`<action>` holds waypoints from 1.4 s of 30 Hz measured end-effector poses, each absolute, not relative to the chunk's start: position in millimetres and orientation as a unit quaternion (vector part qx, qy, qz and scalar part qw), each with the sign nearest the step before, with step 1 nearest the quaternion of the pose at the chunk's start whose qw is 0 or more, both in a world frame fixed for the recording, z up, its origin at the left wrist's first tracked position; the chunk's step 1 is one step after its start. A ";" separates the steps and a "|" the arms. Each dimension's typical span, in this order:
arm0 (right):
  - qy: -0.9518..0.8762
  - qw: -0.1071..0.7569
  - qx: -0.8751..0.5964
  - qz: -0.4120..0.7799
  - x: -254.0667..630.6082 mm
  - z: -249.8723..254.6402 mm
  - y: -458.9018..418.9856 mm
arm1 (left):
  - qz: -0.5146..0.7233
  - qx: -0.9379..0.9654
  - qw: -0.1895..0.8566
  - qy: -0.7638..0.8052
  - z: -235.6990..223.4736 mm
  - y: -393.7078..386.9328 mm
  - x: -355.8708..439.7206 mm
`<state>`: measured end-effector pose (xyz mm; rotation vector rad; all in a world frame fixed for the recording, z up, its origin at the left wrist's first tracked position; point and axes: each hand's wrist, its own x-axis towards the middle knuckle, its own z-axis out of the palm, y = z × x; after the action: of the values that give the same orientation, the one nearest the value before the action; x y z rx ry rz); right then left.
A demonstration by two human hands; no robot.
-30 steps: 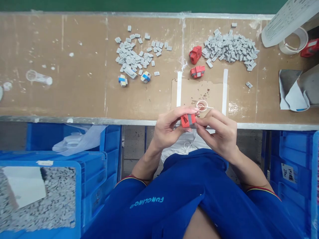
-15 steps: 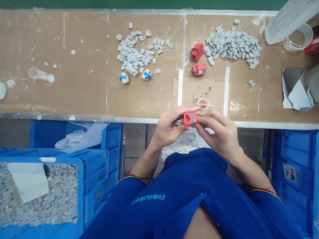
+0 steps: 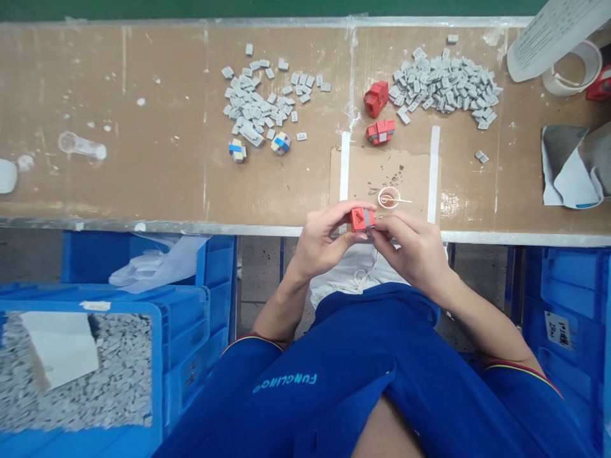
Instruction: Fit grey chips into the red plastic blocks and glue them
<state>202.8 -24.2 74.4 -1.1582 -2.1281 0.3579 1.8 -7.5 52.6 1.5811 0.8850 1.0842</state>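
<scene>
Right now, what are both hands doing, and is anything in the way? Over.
Left hand holding red piece. Right hand at its right end. Cup just beyond the hands; nothing visibly blocking.

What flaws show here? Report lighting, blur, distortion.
Head view: soft, fairly even light on the table; head view: lettering on the whitish container too soft to read, fine detail on the red block indistinct; head view: apparent wide-angle stretching toward the edges.
</scene>
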 end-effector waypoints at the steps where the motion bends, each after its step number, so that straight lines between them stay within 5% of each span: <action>1: -0.816 0.338 -0.448 0.142 202.3 74.4 -24.2 | 0.449 0.645 0.496 0.369 52.3 -8.5 2.5; 20: -0.755 0.467 -0.413 0.204 189.5 86.2 -31.3 | 0.517 0.615 0.514 0.300 58.3 -8.0 1.1; 33: -0.748 0.468 -0.415 0.221 185.3 81.0 -30.1 | 0.503 0.652 0.483 0.296 53.4 -4.9 -8.6; 42: -0.705 0.510 -0.428 0.245 168.4 63.1 -29.8 | 0.571 0.461 0.598 0.323 38.4 -20.6 22.2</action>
<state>168.4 -29.8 63.1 -1.0303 -1.6964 0.5902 22.2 -20.6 38.4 1.0702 0.7490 1.3240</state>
